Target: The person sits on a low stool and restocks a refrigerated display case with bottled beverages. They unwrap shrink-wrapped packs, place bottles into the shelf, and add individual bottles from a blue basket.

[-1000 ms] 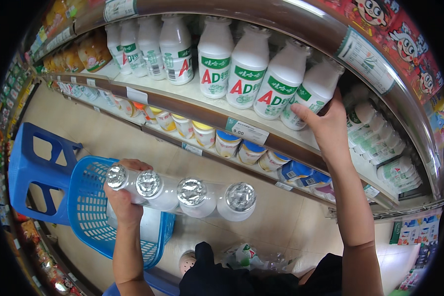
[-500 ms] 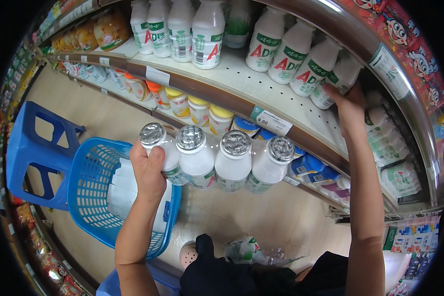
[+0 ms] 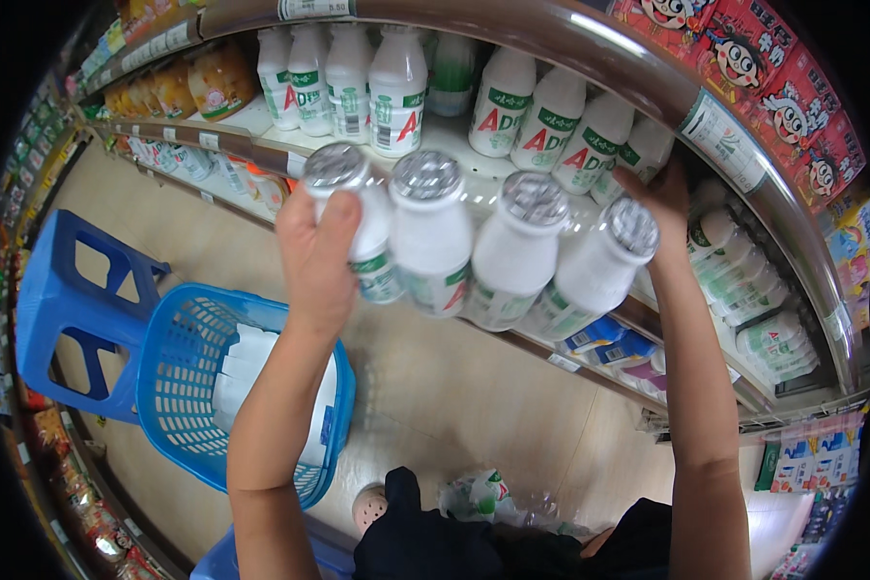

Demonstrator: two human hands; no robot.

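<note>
In my left hand point(image 3: 321, 256) is a shrink-wrapped pack of white milk-drink bottles point(image 3: 433, 237). Its several bottles stand in a row with silver foil caps, tilted toward me; my thumb and fingers close round the leftmost one. The pack hangs in front of the shelf edge. On the upper shelf, a row of the same white bottles point(image 3: 545, 121) with green and red print stands to the right. My right hand point(image 3: 663, 203) grips that row's right end bottle, thumb on the near side, other fingers mostly hidden behind. A similar bottle row point(image 3: 396, 92) stands further left.
A blue plastic basket point(image 3: 169, 387) with white packs inside sits on the floor at left, beside a blue stool point(image 3: 77, 314). More wrapped bottles point(image 3: 778, 343) lie right of my right arm. Red packets point(image 3: 744, 72) line the shelf above. Crumpled clear wrapping point(image 3: 483, 493) lies near my feet.
My left hand has lifted the bottle pack up and rightward, closer to the shelf row. My right hand stays on the row's end bottle. The whole view has shifted slightly.
</note>
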